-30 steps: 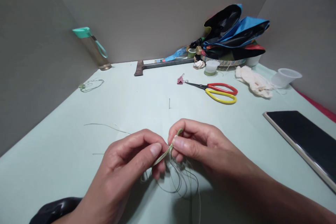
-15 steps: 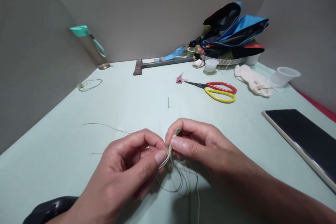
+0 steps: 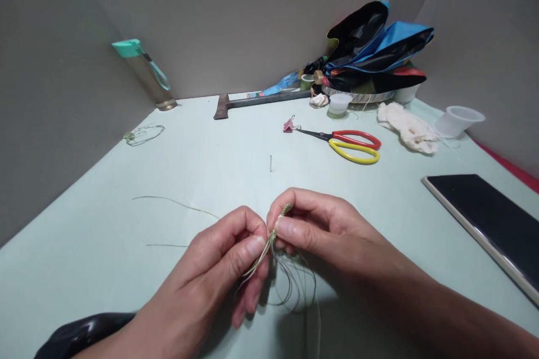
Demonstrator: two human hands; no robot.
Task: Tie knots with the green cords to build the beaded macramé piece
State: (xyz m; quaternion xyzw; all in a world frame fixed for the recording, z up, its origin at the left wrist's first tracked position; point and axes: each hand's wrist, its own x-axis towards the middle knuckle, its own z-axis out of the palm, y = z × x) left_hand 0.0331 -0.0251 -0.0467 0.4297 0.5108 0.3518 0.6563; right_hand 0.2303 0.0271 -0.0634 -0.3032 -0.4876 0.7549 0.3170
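A small braided green cord (image 3: pixel 286 210) pokes up from between the thumb and fingers of my right hand (image 3: pixel 318 230), which pinches it. Below the pinch the braid parts into several loose green and pale threads (image 3: pixel 290 286), which loop and dangle over the table. My left hand (image 3: pixel 229 258) is closed right beside the right one, its thumb and forefinger pinching some of the pale strands (image 3: pixel 257 261) just under the braid. Other thread ends (image 3: pixel 168 199) stretch out to the left over the table, partly hidden behind my left hand.
Red-and-yellow-handled scissors (image 3: pixel 356 147) lie beyond my hands, beside a pink binder clip (image 3: pixel 288 125). A pin (image 3: pixel 270 164) is nearer. At the back are a hammer-like tool (image 3: pixel 261 102), a bottle (image 3: pixel 147 76) and a folded bag (image 3: pixel 379 50). A phone (image 3: pixel 484 213) lies right.
My left hand has turned slightly and its lower fingers now stretch downward. More strands run across its thumb and forefinger. The right hand keeps its pinch nearly unmoved.
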